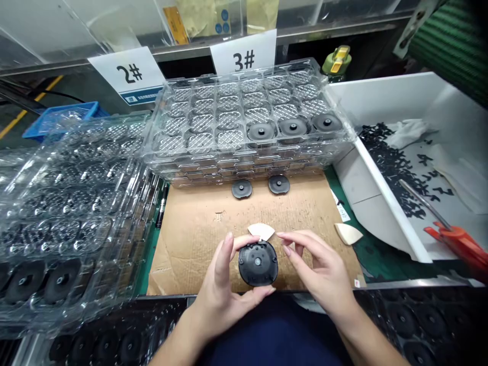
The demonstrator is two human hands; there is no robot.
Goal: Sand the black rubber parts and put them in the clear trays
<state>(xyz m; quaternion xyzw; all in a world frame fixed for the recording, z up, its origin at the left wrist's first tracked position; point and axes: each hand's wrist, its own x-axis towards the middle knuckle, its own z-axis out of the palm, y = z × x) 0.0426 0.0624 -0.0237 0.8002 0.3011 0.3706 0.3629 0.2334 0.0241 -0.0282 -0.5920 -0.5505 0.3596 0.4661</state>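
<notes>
Left hand [221, 288] grips black disc [258, 263]; right hand [320, 265] half-curled, contents unclear (signs 2# [128, 75], 3# [244, 55])

Plain navy-blue clothing [267, 330] covers the worker's body at six o'clock. The left grip [219, 292] and right grip [322, 267] are ungloved hands with slender fingers; the left forearm [177, 333], at seven o'clock, and right forearm [368, 333], at five, look sleeveless as far as I can see.

left fingers [224, 256] curved, right fingers [307, 244] bent
</notes>
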